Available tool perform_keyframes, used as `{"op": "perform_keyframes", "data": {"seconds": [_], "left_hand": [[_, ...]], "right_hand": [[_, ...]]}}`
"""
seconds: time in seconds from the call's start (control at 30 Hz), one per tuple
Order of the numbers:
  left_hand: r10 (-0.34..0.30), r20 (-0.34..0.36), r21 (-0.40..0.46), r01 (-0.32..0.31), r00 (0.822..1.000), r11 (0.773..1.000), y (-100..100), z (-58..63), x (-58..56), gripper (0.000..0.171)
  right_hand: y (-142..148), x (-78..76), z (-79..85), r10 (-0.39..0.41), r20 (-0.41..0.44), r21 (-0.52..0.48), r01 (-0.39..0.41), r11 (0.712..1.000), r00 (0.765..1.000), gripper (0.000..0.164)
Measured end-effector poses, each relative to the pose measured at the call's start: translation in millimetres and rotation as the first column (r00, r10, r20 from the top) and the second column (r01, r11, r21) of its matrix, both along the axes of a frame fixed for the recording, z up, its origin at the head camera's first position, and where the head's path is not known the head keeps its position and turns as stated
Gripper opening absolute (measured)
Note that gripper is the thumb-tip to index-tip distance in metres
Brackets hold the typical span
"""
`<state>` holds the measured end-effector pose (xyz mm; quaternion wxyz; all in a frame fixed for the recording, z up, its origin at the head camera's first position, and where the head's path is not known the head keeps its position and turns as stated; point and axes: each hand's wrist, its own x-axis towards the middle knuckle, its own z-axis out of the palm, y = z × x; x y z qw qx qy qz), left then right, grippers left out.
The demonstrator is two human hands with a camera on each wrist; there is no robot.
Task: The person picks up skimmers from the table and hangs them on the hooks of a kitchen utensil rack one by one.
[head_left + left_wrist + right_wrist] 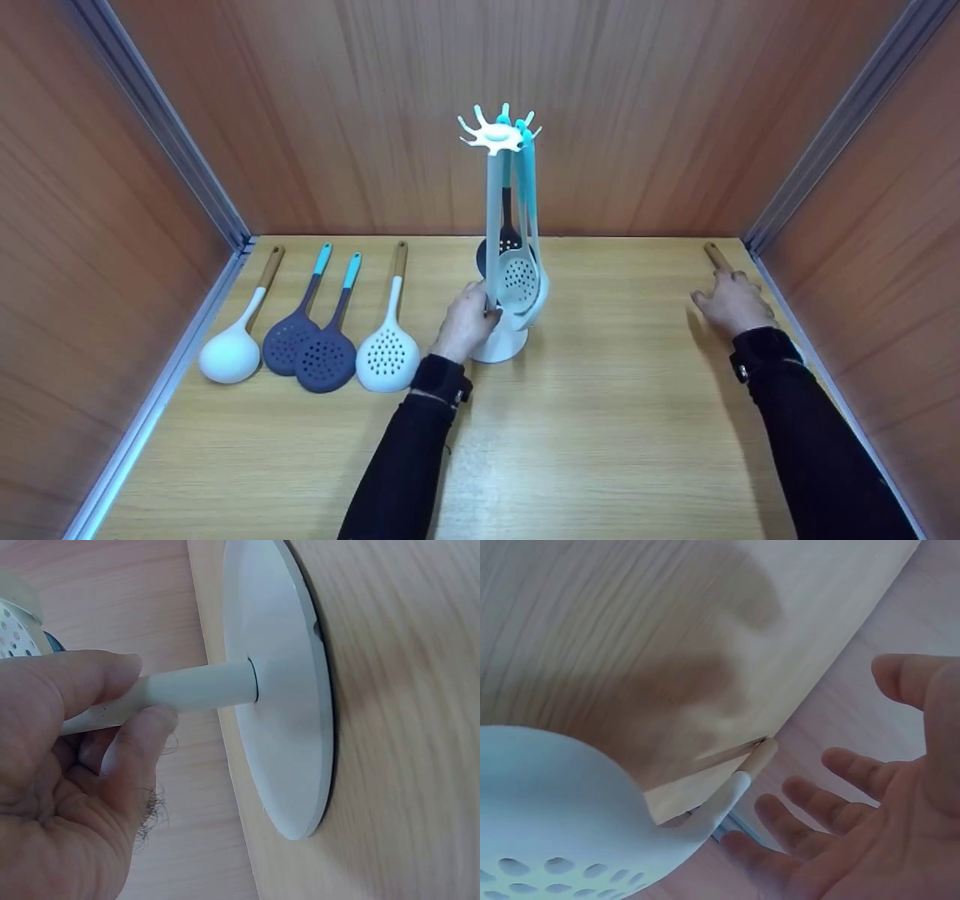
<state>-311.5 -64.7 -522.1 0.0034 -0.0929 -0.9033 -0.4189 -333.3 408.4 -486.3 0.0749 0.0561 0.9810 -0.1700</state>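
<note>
My left hand (469,321) grips the post (199,688) of a white utensil stand between thumb and fingers, low down near its round base (281,720). On the stand hang a pale perforated skimmer (517,279), a dark perforated one (510,238) and another pale utensil behind, with turquoise handles. At the right side, my right hand (735,302) hovers over a skimmer with a wooden handle (718,256), fingers spread. The right wrist view shows this skimmer's white perforated head (562,810) beside the fingers; in the head view, hand and sleeve hide it.
On the left lie a white ladle (230,355), two overlapping dark skimmers (326,362) with turquoise handles and a white skimmer (388,358) with a wooden handle. Wood-grain panels enclose the table (585,450) at the back (360,112) and both sides.
</note>
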Motion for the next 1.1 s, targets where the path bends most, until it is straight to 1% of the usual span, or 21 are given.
{"op": "perform_keyframes", "data": {"seconds": [0.2,0.43,0.67,0.9,1.0,1.1], "left_hand": [[-0.005,-0.011,0.003,0.005,1.0,1.0,-0.6,0.0,0.2,0.057],[0.011,0.03,-0.001,-0.011,1.0,1.0,0.9,0.4,-2.6,0.058],[0.013,0.04,-0.003,-0.013,0.999,1.0,1.2,1.7,-2.6,0.058],[0.008,0.008,0.012,-0.008,1.0,1.0,-0.2,0.0,-1.0,0.054],[0.007,0.004,0.021,-0.007,1.0,1.0,-0.4,-0.5,-0.7,0.053],[-0.004,-0.015,0.007,0.004,1.0,1.0,-0.7,-0.8,-0.4,0.051]], "right_hand": [[7.4,1.8,-2.7,-0.028,0.009,0.024,0.028,0.999,1.0,0.087],[13.3,1.8,-6.6,-0.067,0.005,0.028,0.066,0.997,0.998,0.088],[15.9,2.6,-8.7,-0.1,0.045,0.025,0.099,0.995,0.994,0.089],[13.3,3.4,-7.7,-0.091,0.051,0.033,0.089,0.995,0.995,0.09],[11.7,3.8,-7.2,-0.075,0.042,0.033,0.074,0.997,0.996,0.088],[10.4,4.4,-6.3,-0.048,0.026,0.031,0.047,0.998,0.999,0.086]]}}
